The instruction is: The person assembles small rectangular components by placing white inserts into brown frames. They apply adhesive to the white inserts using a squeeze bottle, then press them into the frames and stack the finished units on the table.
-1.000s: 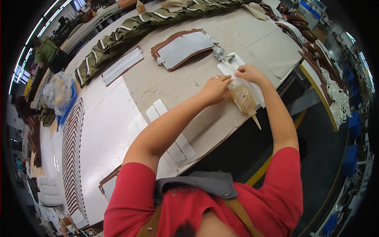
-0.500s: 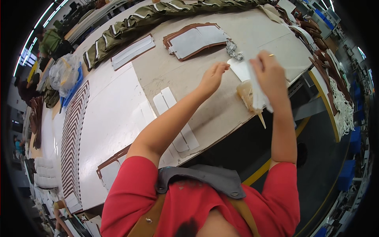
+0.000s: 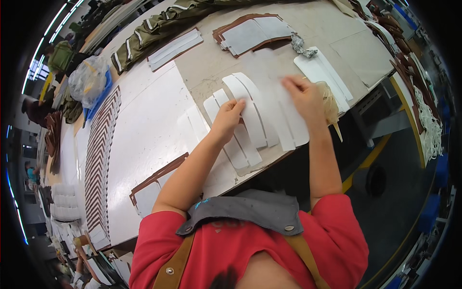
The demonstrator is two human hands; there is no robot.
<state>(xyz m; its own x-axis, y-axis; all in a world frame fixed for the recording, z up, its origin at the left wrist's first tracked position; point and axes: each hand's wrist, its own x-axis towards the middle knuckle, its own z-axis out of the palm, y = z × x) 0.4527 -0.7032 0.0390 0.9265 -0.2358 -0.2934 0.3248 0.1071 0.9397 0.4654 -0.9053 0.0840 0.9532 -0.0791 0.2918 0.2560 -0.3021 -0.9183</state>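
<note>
My left hand (image 3: 228, 120) is closed, thumb and fingers pinching the left edge of a curved white panel (image 3: 246, 107) with a long slit. Beneath that hand, another slitted white panel (image 3: 239, 153) lies flat on the table. My right hand (image 3: 308, 100) is closed on a motion-blurred white panel (image 3: 284, 118), held just right of the left hand's panel; its upper end is smeared. By the right wrist, a yellowish translucent bottle (image 3: 331, 107) with a pointed nozzle is partly hidden. More white panels (image 3: 321, 72) lie beyond it.
A crumpled silvery lump (image 3: 303, 45) rests on the far panels. Brown-edged white pieces (image 3: 255, 34) are stacked at the back. Overlapping brown-and-white strips (image 3: 102, 164) line the left. Olive fabric (image 3: 168, 21) runs along the far side. The table's front edge (image 3: 267, 169) passes below my hands.
Both hands have come left and nearer, away from the far panels. My left hand, empty before, now grips a white panel's edge. The right hand's blurred panel has swung left beside it.
</note>
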